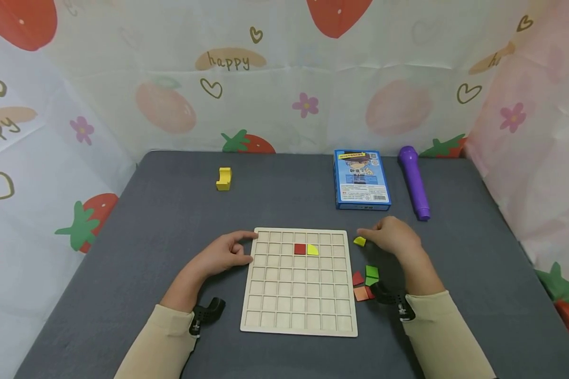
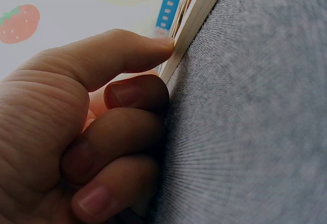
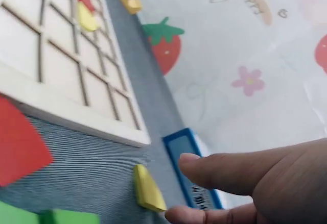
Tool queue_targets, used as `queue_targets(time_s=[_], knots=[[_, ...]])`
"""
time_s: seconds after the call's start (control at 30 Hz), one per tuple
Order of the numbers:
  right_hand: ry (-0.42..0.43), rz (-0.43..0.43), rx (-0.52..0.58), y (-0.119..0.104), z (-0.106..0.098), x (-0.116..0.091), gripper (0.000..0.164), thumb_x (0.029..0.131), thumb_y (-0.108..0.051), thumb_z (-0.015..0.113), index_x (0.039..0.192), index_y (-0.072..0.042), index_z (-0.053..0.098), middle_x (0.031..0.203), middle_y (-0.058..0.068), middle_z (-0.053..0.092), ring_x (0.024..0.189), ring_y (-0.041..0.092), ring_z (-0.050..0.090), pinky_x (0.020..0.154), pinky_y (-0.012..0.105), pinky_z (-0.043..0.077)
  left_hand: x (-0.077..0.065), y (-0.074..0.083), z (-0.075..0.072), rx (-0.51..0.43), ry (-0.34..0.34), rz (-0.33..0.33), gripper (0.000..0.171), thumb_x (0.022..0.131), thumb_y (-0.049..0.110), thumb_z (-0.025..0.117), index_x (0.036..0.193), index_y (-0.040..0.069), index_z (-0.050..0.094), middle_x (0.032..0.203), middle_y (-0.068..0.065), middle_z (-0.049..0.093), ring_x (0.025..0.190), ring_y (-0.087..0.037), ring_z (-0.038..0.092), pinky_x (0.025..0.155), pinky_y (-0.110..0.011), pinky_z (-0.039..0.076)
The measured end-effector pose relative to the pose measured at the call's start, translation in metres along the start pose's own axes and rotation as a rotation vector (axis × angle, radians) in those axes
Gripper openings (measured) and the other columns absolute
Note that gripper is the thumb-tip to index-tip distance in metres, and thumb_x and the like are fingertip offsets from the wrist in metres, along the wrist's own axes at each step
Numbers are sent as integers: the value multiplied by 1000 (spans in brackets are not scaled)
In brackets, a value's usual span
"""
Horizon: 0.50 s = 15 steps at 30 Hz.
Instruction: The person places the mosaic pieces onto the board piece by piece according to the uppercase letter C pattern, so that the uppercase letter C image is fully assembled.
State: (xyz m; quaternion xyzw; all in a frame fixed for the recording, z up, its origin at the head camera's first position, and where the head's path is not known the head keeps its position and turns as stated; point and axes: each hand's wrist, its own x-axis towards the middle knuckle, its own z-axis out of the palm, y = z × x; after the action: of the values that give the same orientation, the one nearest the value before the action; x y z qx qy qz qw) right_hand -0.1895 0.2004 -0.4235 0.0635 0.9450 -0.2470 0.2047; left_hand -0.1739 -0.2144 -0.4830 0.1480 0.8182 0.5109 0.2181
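A pale wooden grid board [image 1: 299, 332] lies on the dark table, with a red square [image 1: 300, 249] and a yellow piece with a rounded corner [image 1: 312, 250] side by side in its upper cells. My left hand [image 1: 224, 253] touches the board's left edge with thumb and index finger; its other fingers are curled in, as the left wrist view shows. On the right, my right hand [image 1: 394, 235] reaches to a loose yellow piece [image 3: 147, 188] beside the board's upper right corner. One fingertip is right at that piece, while the thumb stands apart from it.
Loose red, green [image 1: 372, 271] and orange [image 1: 361, 293] pieces lie by the board's right edge, partly under the right wrist camera. Farther back are a yellow block [image 1: 224, 179], a blue box [image 1: 362, 181] and a purple microphone-shaped thing [image 1: 414, 184]. A printed curtain surrounds the table.
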Motion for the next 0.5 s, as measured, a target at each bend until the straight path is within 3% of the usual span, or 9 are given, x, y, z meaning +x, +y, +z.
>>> queue_targets(time_s=[0.1,0.2,0.33,0.5], knots=[[25,49,-68,-3,8,1,56,93,-60,65,66,-12,59,69,3,50,67,21,47,62,37,35,0,0,0,-1,2,-4,62,94,7,73,150,3,48,58,3,44,48,-10,35,52,-27,32],[40,91,-114,-6,14,2,58,89,-64,67,83,-6,68,82,9,60,76,24,53,66,42,42,0,-1,0,-2,2,-8,62,93,7,73,150,4,48,58,3,44,48,-10,36,52,-27,33],[60,116,-139,-9,18,3,64,87,-64,70,99,-1,70,93,13,65,80,26,56,67,44,46,0,-1,0,-7,1,-13,62,94,7,73,150,5,48,58,3,45,48,-11,36,53,-27,33],[66,108,-132,-9,18,4,61,87,-63,71,95,-3,70,90,11,65,79,25,55,66,42,44,0,-1,0,-17,-4,-4,62,94,6,73,150,2,47,58,2,45,48,-10,36,52,-27,33]])
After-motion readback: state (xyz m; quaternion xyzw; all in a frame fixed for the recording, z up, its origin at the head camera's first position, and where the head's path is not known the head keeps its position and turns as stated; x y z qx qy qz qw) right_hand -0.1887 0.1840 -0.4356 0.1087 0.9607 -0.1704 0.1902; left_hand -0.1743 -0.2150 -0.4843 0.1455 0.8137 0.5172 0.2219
